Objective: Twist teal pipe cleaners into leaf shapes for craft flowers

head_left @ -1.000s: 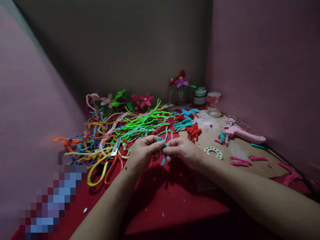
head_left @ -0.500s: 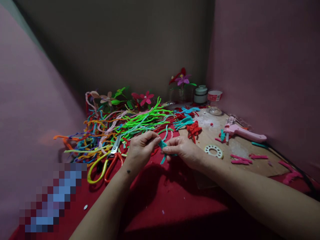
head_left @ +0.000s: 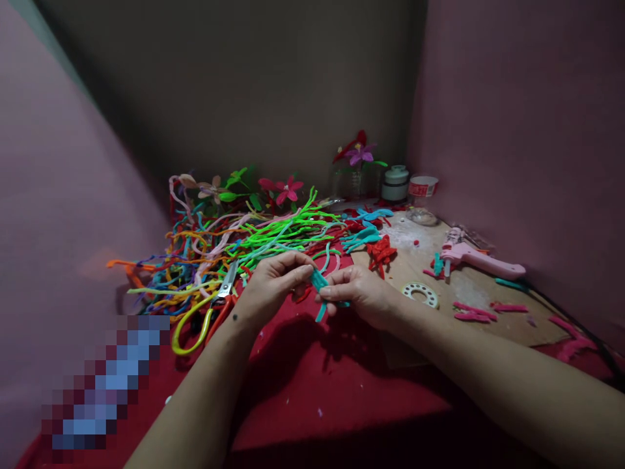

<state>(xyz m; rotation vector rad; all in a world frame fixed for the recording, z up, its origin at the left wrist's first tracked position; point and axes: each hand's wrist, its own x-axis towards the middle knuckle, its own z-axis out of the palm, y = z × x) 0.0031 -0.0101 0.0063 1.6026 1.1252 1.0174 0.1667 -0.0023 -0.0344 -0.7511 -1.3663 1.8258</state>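
Observation:
Between my two hands is a small piece of teal pipe cleaner (head_left: 319,281), folded into a few strands, with one end hanging down. My left hand (head_left: 280,280) pinches its upper left end between thumb and fingertips. From the other side my right hand (head_left: 354,290) pinches its lower part, and its fingers hide some of the strands. Just left of my left hand lie scissors (head_left: 215,309) with one yellow and one red-orange handle, partly behind my wrist. A pile of loose pipe cleaners (head_left: 278,231), bright green on top, spreads behind my hands.
On the right a brown board (head_left: 434,244) carries a pink glue gun (head_left: 478,258), a white ring with holes (head_left: 420,295), pink pieces (head_left: 473,311) and a red bundle (head_left: 381,254). Finished flowers (head_left: 288,189) and a small jar (head_left: 395,182) stand behind. Red cloth (head_left: 312,384) covers the table.
My left hand has shifted slightly left, so more of the teal pipe cleaner shows between my fingertips. Both hands still hold it. The whole view has moved a little.

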